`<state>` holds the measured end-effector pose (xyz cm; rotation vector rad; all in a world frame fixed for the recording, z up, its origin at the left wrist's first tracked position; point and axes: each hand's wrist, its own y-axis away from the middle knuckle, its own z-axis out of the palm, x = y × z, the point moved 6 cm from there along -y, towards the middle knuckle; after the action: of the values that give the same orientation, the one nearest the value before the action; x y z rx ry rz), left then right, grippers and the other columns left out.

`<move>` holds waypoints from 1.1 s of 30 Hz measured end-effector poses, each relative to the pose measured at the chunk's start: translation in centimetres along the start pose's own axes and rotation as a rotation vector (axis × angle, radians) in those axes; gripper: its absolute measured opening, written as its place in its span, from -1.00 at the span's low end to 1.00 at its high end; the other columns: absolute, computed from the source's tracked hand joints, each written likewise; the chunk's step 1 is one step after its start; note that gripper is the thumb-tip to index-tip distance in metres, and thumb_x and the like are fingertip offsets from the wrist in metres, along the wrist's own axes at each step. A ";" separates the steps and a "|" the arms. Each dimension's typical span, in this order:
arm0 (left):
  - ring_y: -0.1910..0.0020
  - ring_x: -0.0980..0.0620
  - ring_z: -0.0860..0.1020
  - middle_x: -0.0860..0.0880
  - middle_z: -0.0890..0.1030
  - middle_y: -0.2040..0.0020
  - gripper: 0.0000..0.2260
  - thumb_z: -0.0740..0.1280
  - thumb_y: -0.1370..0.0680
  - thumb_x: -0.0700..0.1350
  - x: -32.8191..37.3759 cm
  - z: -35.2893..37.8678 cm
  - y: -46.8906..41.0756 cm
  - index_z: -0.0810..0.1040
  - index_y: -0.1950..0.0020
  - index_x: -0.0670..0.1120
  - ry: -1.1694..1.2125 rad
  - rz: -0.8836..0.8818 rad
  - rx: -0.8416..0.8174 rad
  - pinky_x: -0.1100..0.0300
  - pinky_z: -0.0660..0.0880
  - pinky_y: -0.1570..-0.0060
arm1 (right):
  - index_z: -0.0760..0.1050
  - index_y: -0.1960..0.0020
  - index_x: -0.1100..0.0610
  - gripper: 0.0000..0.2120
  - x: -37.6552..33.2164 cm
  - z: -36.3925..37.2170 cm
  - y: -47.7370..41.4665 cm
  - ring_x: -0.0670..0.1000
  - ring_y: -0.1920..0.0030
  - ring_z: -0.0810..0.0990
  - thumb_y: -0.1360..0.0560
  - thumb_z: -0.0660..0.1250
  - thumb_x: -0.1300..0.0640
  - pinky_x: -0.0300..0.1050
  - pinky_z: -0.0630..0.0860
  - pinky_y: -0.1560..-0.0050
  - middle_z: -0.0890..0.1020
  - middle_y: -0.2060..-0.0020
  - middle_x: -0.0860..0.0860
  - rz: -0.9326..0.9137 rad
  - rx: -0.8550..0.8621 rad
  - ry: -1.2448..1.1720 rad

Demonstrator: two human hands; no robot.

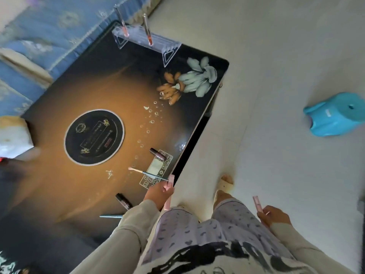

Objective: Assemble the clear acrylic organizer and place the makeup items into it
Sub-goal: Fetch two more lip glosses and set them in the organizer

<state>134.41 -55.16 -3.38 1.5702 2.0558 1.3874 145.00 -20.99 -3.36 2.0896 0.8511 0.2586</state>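
The clear acrylic organizer (147, 40) stands at the far end of the dark glass table (83, 80), with two slim tubes (147, 29) upright in it. My left hand (158, 192) is closed on a pink tube (169, 189) at the table's near edge. My right hand (273, 215) hangs over the floor, holding another pink tube (257, 203). Loose on the table lie a dark tube (157, 153), a thin brush (146, 172), a second dark tube (122, 200) and a blue-handled brush (111, 216).
A round black plate (94, 137) is set into the table top. A blue patterned sofa (39, 32) runs behind the table. A turquoise plastic stool (335, 114) lies on the pale floor at right. My slippered feet (225, 186) stand beside the table edge.
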 end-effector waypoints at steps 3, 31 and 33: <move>-0.19 -0.14 0.52 -0.19 0.56 -0.22 -0.66 0.19 -0.58 -0.02 2.2 0.5 -1.1 0.46 -0.25 -0.19 -0.057 -0.020 -0.021 0.12 0.42 -0.17 | 0.52 0.09 0.18 -0.79 0.7 -1.4 -2.4 0.06 0.21 0.45 -0.51 0.23 0.05 -0.21 0.26 0.24 0.60 0.20 0.10 0.037 -0.010 -0.002; -0.13 -0.15 0.53 -0.21 0.57 -0.06 -0.79 0.17 -0.58 -0.03 32.6 -0.9 -20.5 0.42 0.04 -0.18 -0.456 -0.019 -0.188 0.16 0.38 0.04 | 0.42 0.12 0.09 -0.88 1.6 -23.8 -23.2 0.05 0.13 0.50 -0.53 0.19 0.06 -0.19 0.42 0.08 0.61 0.05 0.08 0.181 -0.103 -0.162; -0.09 -0.15 0.53 -0.19 0.54 0.02 -0.79 0.15 -0.59 -0.03 36.7 -2.6 -22.8 0.38 0.10 -0.16 -0.449 0.019 -0.183 0.20 0.31 0.11 | 0.49 -0.01 0.12 -0.79 1.0 -25.7 -24.5 0.07 0.01 0.56 -0.54 0.16 0.03 -0.25 0.37 0.07 0.63 -0.06 0.09 0.218 -0.120 -0.145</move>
<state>102.90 -25.64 -6.33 1.6423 1.6098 1.0685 122.20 6.04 -6.41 2.0610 0.5100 0.2634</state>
